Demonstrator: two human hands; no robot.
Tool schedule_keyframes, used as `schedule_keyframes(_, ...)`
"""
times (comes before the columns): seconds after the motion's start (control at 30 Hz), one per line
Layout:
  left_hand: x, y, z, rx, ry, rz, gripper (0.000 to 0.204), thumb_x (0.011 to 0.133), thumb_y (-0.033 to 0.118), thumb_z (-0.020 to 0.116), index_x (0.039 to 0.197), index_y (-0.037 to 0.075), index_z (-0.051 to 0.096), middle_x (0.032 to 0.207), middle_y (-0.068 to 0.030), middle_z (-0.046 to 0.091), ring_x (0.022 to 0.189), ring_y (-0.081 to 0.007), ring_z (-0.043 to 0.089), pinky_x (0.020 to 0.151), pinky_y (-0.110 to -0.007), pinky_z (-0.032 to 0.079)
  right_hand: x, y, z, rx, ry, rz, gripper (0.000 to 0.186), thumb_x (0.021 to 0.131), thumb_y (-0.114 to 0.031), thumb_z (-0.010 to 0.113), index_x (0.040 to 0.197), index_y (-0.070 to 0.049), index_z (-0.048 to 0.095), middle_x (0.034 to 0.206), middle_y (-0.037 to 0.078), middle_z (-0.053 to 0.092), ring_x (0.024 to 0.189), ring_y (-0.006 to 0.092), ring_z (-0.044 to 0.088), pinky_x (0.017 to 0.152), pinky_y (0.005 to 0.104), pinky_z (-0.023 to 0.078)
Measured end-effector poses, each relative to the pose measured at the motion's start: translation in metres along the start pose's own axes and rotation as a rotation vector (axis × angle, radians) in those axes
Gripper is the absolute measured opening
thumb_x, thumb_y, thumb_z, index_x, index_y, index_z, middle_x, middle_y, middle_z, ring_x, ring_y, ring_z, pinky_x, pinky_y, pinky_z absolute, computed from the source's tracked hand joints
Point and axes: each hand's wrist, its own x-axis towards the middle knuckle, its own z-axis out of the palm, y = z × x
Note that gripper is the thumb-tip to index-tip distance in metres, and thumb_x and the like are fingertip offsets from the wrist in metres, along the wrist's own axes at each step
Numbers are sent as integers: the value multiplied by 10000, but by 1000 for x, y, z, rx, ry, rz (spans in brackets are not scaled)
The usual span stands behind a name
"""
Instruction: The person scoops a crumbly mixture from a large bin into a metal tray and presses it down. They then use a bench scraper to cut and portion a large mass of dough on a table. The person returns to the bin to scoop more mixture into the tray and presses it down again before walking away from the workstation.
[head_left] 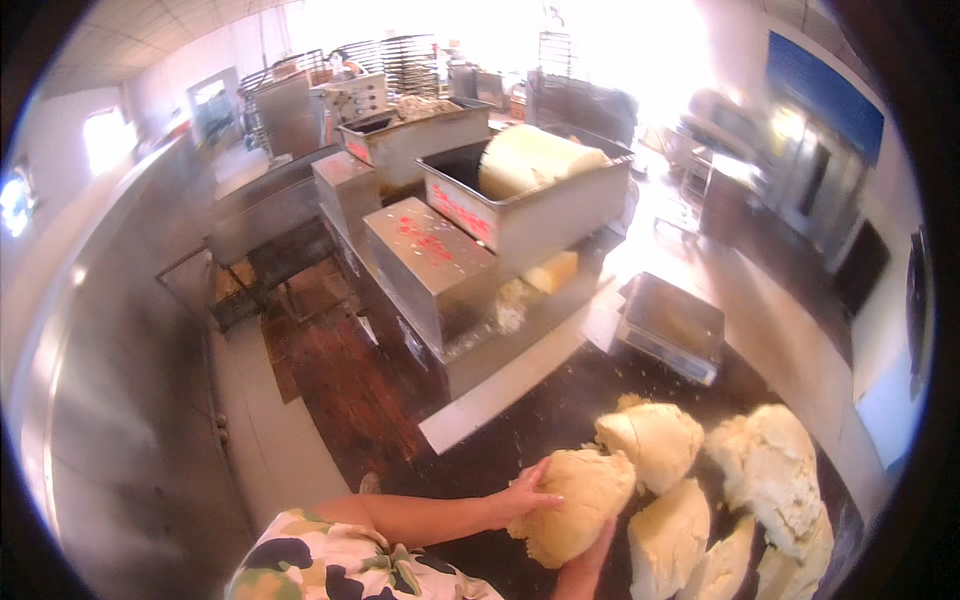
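A large pale-yellow lump of dough (585, 500) is between my two hands above the dark tabletop (470, 475). My left hand (525, 497) grips its left side, with the thumb and fingers pressed on the surface. Against its lower right side sits my right hand (593, 562), its fingers mostly hidden by the dough. Just to the right lie more dough pieces: a rounded one (655, 440), a smooth upright one (668, 540), a narrow one (722, 565) and a big rough mass (770, 470) at the far right.
A flat metal scale (673, 322) stands beyond the dough. A metal machine (440, 265) with box housings stands ahead, a large dough roll (535, 160) in its hopper. A stainless panel (120, 400) rises on the left. Racks of trays (405, 68) stand at the back.
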Motion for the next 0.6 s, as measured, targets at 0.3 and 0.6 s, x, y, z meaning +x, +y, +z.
schedule_keyframes(0.3, -68, 314, -102, 493, -59, 926, 834, 883, 294, 656, 1507, 60, 155, 1573, -127, 7, 1448, -244, 31, 1135, -407, 125, 130, -89, 206, 38, -235, -352, 754, 880, -489, 554, 1449, -79, 278, 1440, 159, 374, 1261, 337, 440, 1019, 479, 410)
schedule_keyframes(0.6, -167, 301, -329, 169, 235, 551, 428, 913, 136, 599, 1331, 109, 509, 1503, -58, 280, 1325, -170, 348, 1005, -321, 378, 285, -116, 443, 69, -298, -636, 794, 859, -417, 613, 1475, -95, 229, 1483, 171, 309, 1302, 351, 394, 1049, 489, 379)
